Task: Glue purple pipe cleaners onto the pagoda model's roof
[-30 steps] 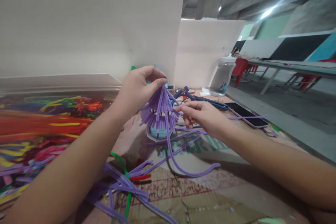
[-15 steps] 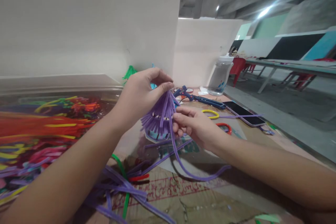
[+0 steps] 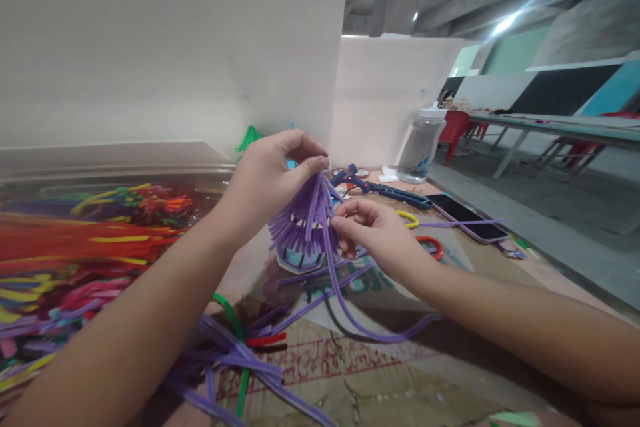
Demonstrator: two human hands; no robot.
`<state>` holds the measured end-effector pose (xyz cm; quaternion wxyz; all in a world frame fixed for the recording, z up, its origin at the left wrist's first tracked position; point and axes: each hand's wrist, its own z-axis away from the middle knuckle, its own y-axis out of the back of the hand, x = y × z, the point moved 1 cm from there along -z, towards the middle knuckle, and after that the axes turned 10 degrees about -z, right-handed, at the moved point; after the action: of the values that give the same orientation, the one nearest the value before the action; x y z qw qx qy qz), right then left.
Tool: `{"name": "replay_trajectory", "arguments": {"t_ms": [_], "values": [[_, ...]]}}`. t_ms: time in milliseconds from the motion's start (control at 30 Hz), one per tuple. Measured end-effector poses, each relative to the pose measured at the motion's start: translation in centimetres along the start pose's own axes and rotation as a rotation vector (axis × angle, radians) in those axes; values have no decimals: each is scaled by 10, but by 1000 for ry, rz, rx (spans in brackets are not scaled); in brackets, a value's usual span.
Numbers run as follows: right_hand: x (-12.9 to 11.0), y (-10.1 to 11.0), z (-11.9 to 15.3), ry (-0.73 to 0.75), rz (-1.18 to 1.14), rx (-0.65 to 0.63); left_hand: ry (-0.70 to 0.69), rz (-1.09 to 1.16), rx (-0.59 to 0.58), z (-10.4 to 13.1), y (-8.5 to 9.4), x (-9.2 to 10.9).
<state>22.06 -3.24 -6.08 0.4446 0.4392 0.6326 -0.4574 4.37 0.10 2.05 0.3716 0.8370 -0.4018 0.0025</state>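
Observation:
A small model tower [image 3: 300, 259] has a cone-shaped roof of purple pipe cleaners [image 3: 295, 217] fanning down from a point, with a second purple fringe below. My left hand [image 3: 285, 163] pinches the tip of this roof from above. At its right side, my right hand [image 3: 363, 230] is closed, thumb and fingertips at a long purple pipe cleaner [image 3: 345, 310]. That strand runs from the roof's tip and curves down to the right across the table. My left fingers hide the very top of the cone.
Loose purple pipe cleaners [image 3: 240, 360] lie in front. At left are colourful pipe cleaners [image 3: 80, 240] in clear packaging. Behind the model stand a blue glue gun [image 3: 353, 177] and a water bottle [image 3: 423, 143]. To the right are a phone [image 3: 467, 219] and scissor handles [image 3: 431, 247].
My right hand has shifted slightly, its thumb and fingers changing pose beside the long strand. My left hand keeps its pinch on the tip.

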Motion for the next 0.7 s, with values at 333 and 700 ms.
{"name": "replay_trajectory", "arguments": {"t_ms": [333,700], "values": [[6,-12,12,-204,-381,-23,-13,12,-2,0,0,3],[7,-12,11,-183,-389,-26,-27,22,-7,0,1,3]]}}
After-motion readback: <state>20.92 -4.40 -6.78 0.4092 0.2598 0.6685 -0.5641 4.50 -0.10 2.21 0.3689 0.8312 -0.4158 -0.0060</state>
